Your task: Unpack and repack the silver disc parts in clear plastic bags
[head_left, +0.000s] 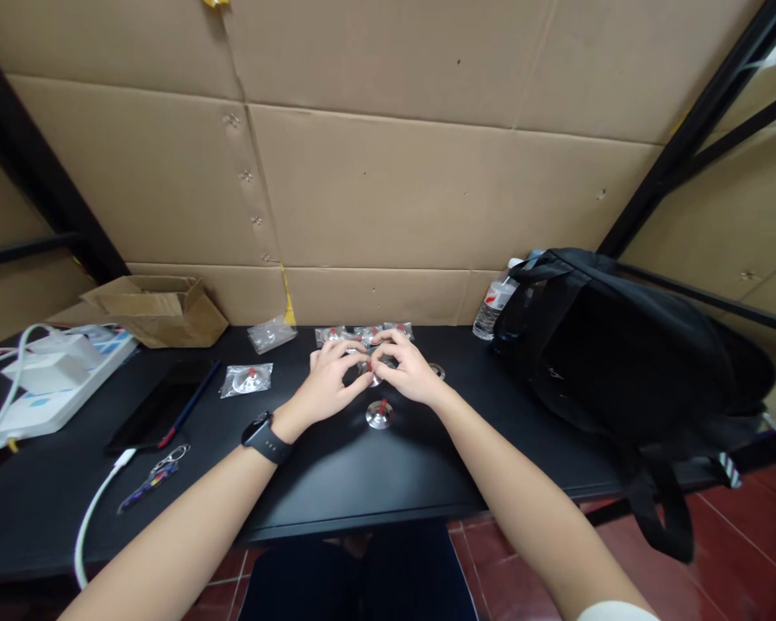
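Spanning the back, a cardboard wall (388, 190) closes off the work surface, presumably as a screen that stops small parts sliding away. Before it sits a black table (362, 483), its dark top making bright metal easy to pick out. A black backpack (627, 362) slumps at the right end, likely set there to leave elbow room. Toward the far left, an open cardboard box (159, 326) stands against the wall, near a white power strip (45, 418), which would explain why cables gather on that side. A dark-screened device (155, 410) lies flat beside the strip. Upright next to the backpack, a water bottle (491, 309) is partly hidden, perhaps tucked there so it is hard to knock.

At the table's middle, the left hand (327, 381) and the right hand (406, 369) meet, thumbs and fingers bent inward and clamped together on one shiny disc (373, 376) with a red part. Gripping from opposite sides seems meant to steady so small a piece; exact fingertip contact is too blurred to tell. Clear packets (397, 329) lie just behind the hands, and a flat packet (247, 379) rests to their left, apparently for easy reach. Nearer the person, apart from the fingers, a second disc (379, 415) rests with red on top.
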`<state>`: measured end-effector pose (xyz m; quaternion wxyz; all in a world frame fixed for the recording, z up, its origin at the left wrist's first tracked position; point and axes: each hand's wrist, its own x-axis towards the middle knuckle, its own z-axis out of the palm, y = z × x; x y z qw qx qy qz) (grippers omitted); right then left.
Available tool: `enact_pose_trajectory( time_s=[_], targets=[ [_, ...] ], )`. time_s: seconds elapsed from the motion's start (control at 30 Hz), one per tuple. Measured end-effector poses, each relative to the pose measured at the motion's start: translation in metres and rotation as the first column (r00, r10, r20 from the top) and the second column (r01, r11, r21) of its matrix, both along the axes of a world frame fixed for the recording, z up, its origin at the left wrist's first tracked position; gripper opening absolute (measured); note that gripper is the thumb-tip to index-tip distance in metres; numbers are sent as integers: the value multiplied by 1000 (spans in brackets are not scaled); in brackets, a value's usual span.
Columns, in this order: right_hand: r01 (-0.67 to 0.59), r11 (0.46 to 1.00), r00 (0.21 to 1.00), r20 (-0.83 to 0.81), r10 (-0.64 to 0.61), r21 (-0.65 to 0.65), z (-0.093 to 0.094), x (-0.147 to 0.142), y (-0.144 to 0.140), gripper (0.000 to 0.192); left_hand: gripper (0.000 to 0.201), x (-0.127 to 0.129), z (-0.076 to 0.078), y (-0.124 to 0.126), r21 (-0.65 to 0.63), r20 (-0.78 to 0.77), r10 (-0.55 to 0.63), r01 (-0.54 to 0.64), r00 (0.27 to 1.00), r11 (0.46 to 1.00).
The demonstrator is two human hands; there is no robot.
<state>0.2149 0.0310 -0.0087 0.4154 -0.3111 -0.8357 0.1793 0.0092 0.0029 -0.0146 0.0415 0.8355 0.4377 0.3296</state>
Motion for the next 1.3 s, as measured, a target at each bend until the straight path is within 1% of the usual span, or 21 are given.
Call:
enact_pose_trajectory(
  time_s=[0.1, 0.17, 0.23, 0.3, 0.33, 0.4, 0.47, 0.53, 0.6, 0.67, 0.7, 0.77, 0.87, 0.97, 1.03, 1.13, 1.3],
  targets=[
    [-9, 1000, 998, 63, 8, 14, 11, 10, -1, 7, 25, 3, -2, -1, -30, -27, -35, 34, 999, 999],
    [-34, 999, 985, 166, 36, -13, 19, 20, -1, 6, 25, 2, -1, -1, -40, -10, -28, 28, 1000, 999],
    [-51, 995, 955, 287, 75, -91, 26, 33, 1, 5, 26, 0, 1, -1, -52, -23, 6, -7, 1000, 999],
    [-32, 976, 914, 389, 116, -215, 29, 45, 5, 5, 26, -3, 3, -1, -78, -87, -14, 7, 996, 997],
    [-11, 960, 893, 429, 135, -279, 29, 51, 6, 5, 24, -3, 4, -2, -95, -125, -58, 46, 990, 994],
    [37, 927, 857, 489, 162, -372, 27, 58, 10, 6, 20, -3, 5, -5, -124, -189, -183, 162, 965, 979],
    [79, 911, 833, 529, 164, -406, 25, 61, 12, 6, 22, 1, 4, -9, -114, -244, -279, 258, 929, 959],
    [100, 903, 825, 542, 159, -417, 24, 62, 12, 7, 20, 6, 3, -14, -73, -311, -317, 310, 896, 948],
    [93, 894, 823, 539, 178, -438, 24, 61, 11, 16, 17, 11, 3, -18, -28, -365, -315, 328, 876, 944],
    [72, 889, 808, 549, 213, -451, 24, 59, 10, 29, 14, 15, 3, -21, -4, -391, -304, 329, 869, 944],
    [68, 890, 797, 561, 223, -450, 24, 58, 9, 31, 12, 16, 4, -22, -1, -396, -302, 328, 867, 945],
    [86, 895, 780, 589, 213, -437, 24, 56, 10, 28, 11, 18, 5, -24, -12, -399, -312, 335, 862, 942],
    [107, 890, 767, 607, 211, -444, 23, 55, 11, 26, 15, 17, 5, -23, -27, -402, -331, 350, 854, 936],
    [86, 876, 753, 607, 256, -475, 21, 56, 12, 19, 20, 14, 1, -20, 3, -399, -325, 355, 857, 935],
    [87, 873, 754, 605, 257, -479, 20, 57, 12, 13, 20, 13, -2, -17, 22, -397, -317, 354, 862, 935],
    [109, 874, 750, 617, 240, -473, 20, 56, 11, 14, 19, 12, -8, -17, 44, -413, -289, 336, 863, 941],
    [154, 878, 716, 663, 216, -453, 23, 51, 5, 14, 18, 12, -14, -19, 122, -459, -194, 278, 867, 953]
  ],
)
